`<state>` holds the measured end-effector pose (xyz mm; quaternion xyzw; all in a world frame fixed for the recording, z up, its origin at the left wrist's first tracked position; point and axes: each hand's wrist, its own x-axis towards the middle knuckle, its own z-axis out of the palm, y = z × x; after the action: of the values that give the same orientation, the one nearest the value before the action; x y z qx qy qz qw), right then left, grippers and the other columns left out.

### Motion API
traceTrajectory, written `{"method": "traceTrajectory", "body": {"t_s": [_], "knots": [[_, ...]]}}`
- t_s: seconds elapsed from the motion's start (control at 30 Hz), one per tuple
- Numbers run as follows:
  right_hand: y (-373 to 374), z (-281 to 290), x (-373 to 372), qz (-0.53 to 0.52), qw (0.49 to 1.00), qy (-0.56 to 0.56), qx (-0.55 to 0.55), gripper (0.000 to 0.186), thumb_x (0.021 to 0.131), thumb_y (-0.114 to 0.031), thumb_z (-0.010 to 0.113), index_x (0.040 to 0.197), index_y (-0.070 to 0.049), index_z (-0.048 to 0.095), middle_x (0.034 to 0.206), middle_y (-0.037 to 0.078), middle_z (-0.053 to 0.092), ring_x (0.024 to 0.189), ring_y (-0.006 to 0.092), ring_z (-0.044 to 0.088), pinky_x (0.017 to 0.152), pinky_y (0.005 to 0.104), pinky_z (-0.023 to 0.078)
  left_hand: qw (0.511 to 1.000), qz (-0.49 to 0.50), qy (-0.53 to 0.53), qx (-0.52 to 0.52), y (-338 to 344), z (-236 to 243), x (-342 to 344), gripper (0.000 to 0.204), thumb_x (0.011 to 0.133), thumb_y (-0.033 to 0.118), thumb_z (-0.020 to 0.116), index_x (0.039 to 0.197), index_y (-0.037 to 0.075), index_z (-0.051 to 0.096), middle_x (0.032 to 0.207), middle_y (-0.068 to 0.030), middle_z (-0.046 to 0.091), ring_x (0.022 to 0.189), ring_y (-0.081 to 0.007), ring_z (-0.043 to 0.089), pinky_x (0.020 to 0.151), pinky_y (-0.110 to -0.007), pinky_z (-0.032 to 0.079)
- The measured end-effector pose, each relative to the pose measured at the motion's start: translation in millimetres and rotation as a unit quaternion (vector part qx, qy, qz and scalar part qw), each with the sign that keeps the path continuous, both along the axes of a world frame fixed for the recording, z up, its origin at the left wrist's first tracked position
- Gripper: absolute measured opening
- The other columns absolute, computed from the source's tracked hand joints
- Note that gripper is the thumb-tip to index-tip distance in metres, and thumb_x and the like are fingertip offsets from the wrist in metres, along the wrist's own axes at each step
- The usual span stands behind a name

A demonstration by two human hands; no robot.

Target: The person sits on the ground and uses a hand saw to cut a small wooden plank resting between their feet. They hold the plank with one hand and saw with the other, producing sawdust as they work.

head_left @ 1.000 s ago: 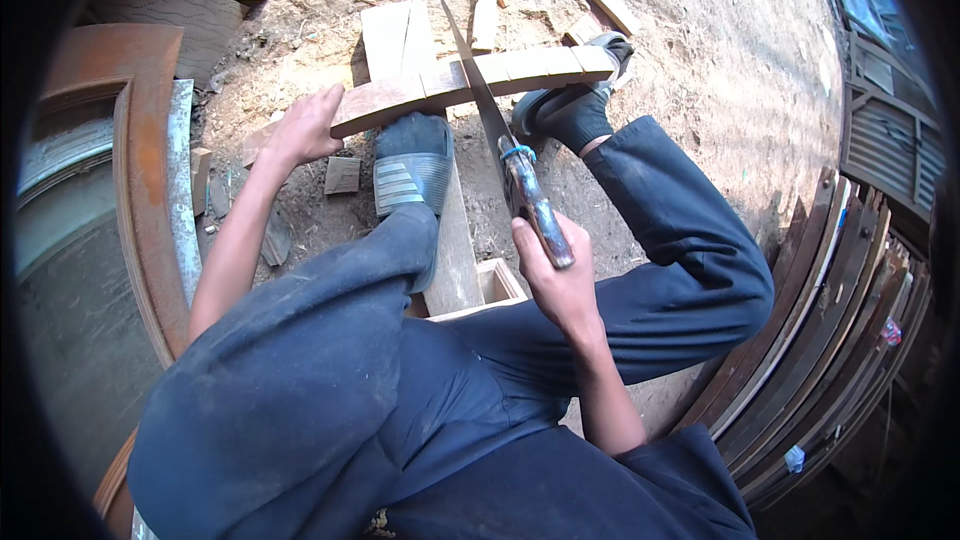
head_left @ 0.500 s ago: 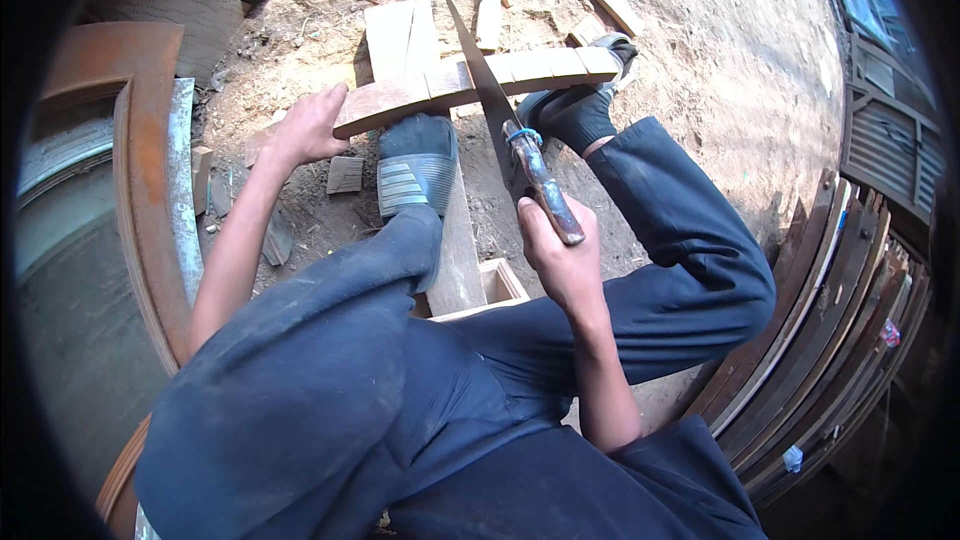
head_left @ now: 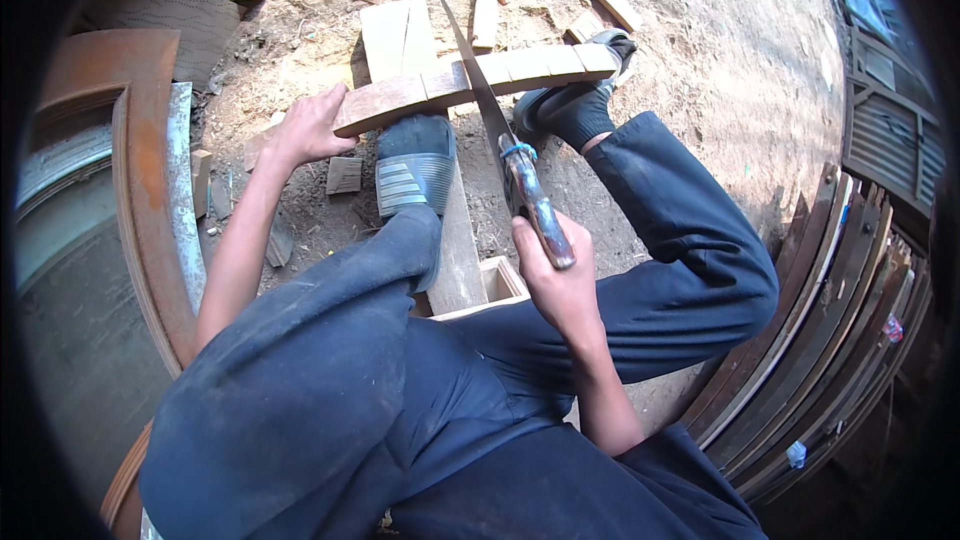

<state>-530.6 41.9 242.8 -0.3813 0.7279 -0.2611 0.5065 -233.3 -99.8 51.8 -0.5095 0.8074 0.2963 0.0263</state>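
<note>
My right hand (head_left: 560,275) is closed round the handle of a handsaw (head_left: 483,95), which has a blue tie where blade meets handle. The blade lies across a curved wooden piece (head_left: 390,102) marked by several cross cuts or lines. Around the left end of that piece, my left hand (head_left: 312,126) is closed. My left foot, in a striped slipper (head_left: 414,162), presses against the wood's near side. The right end rests by my other foot (head_left: 570,110). A pale board (head_left: 455,265) runs lengthwise below the curved piece.
Offcuts, such as a small wood block (head_left: 344,175), lie scattered on the dirt ground (head_left: 700,50). A brown wooden frame (head_left: 140,190) stands at the left. Long planks (head_left: 810,320) are stacked at the right, with a corrugated metal gate (head_left: 890,130) beyond them.
My right hand has drawn the saw back toward me, so its handle sits lower. My left hand and the curved wood have stayed nearly in place.
</note>
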Motion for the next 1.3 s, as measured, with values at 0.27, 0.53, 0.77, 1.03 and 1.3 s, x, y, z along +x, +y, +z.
{"method": "traceTrajectory", "body": {"t_s": [0.27,0.53,0.77,1.03,1.3], "knots": [[-8,-6,10,0.013,1.0,0.013,-0.014,0.02,0.087,-0.009,0.059,0.071,0.001,0.053,0.056,0.004,0.045,0.054,0.0076,0.042,0.05,0.031,0.036,1.0,-0.009,-0.029,0.007,0,4,10,0.053,0.067,0.031,0.074,0.103,0.002,0.048,0.099,-0.0229,0.06,0.098,-0.0383,0.061,0.084,-0.046,0.05],[-8,-21,-5,0.004,0.999,0.008,-0.045,0.024,0.086,-0.012,0.06,0.069,0.001,0.051,0.055,0.007,0.042,0.053,0.0094,0.039,0.05,0.0336,0.037,0.91,-0.265,0.259,0.189,1,301,-64,0.029,0.086,0.025,0.069,0.106,0.005,0.066,0.088,-0.0083,0.068,0.088,-0.0221,0.066,0.077,-0.036,0.051],[-5,-28,0,-0.002,0.999,0.014,-0.05,0.019,0.085,-0.013,0.061,0.074,0.002,0.055,0.057,0.016,0.049,0.05,0.0207,0.049,0.054,0.0386,0.043,0.76,-0.512,0.064,0.396,57,414,-138,0.026,0.077,0.031,0.064,0.089,0.008,0.069,0.086,-0.0147,0.069,0.086,-0.0307,0.067,0.08,-0.043,0.047],[-11,-29,2,-0.026,0.995,-0.015,-0.092,0.026,0.086,-0.015,0.062,0.07,0.002,0.05,0.055,0.011,0.041,0.052,0.0126,0.037,0.051,0.0358,0.036,0.713,-0.414,0.216,0.523,78,391,-154,0.016,0.079,0.02,0.065,0.086,0.006,0.068,0.075,-0.0113,0.065,0.075,-0.0295,0.065,0.065,-0.038,0.048],[-11,-26,7,0.042,0.998,0.026,-0.05,0.022,0.084,-0.015,0.062,0.072,0.003,0.056,0.06,0.021,0.056,0.055,0.0344,0.058,0.059,0.0424,0.045,0.753,-0.141,0.538,0.351,77,391,-147,0.008,0.079,0.009,0.065,0.079,0.001,0.065,0.066,-0.0086,0.057,0.055,-0.0247,0.054,0.055,-0.03,0.039]]}}
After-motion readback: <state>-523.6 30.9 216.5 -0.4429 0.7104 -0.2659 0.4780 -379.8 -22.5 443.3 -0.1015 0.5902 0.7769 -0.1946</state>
